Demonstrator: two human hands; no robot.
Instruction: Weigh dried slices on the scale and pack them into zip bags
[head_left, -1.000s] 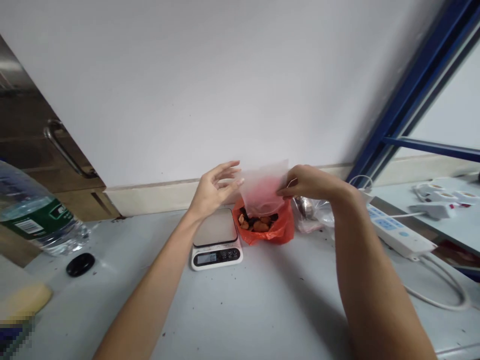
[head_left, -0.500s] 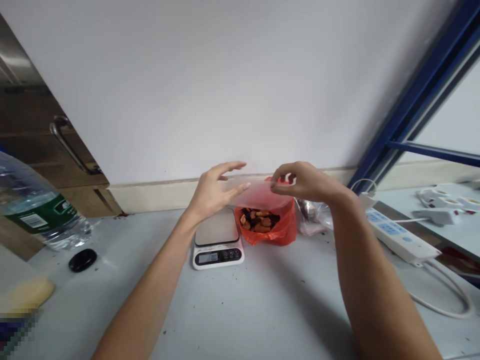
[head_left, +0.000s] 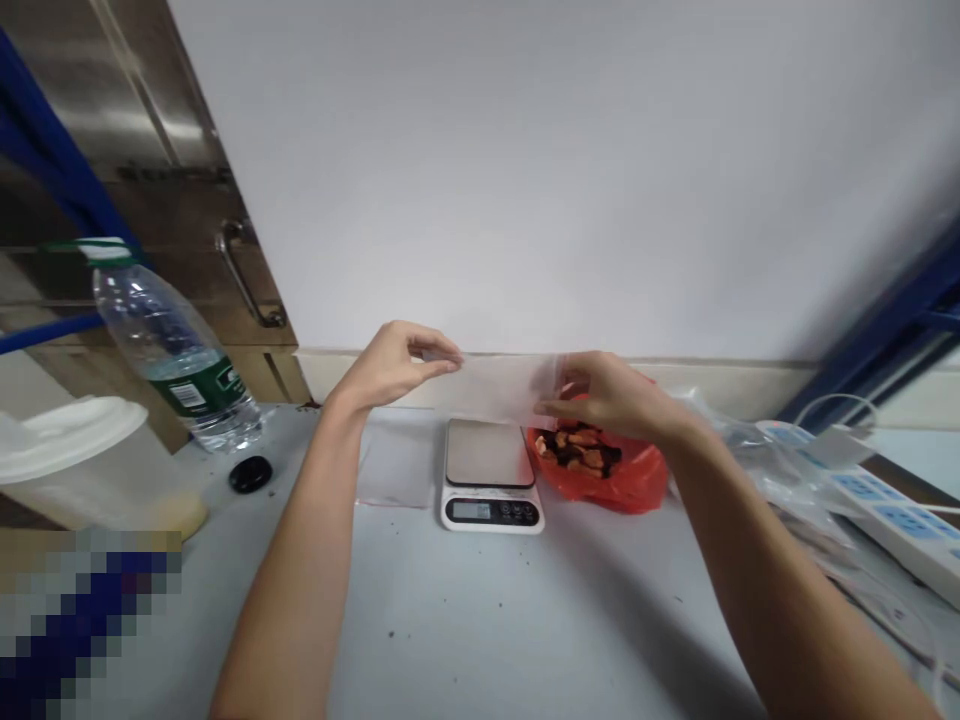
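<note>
A clear plastic bag (head_left: 501,387) is stretched level between my hands, above the back of a white digital kitchen scale (head_left: 490,455). My left hand (head_left: 395,365) pinches its left upper corner between thumb and fingertips. At the other end my right hand (head_left: 609,395) grips the bag's right edge, fingers curled and partly hidden behind it. The scale's plate carries nothing, and its display cannot be read. Just right of the scale, below my right hand, sits an open red plastic bag (head_left: 634,480) with brown and dark dried pieces (head_left: 581,452) inside.
Flat clear bags (head_left: 395,470) lie left of the scale. Further left are a black round cap (head_left: 250,474), a large water bottle (head_left: 196,365) and a white lidded tub (head_left: 90,470). Crumpled clear plastic (head_left: 750,470) and a power strip (head_left: 892,515) lie right. A wall (head_left: 540,180) stands behind.
My left hand has gone from spread fingers to a pinch on the bag's left corner, and the bag is now pulled out wide. The view has swung left, showing more bottle and tub.
</note>
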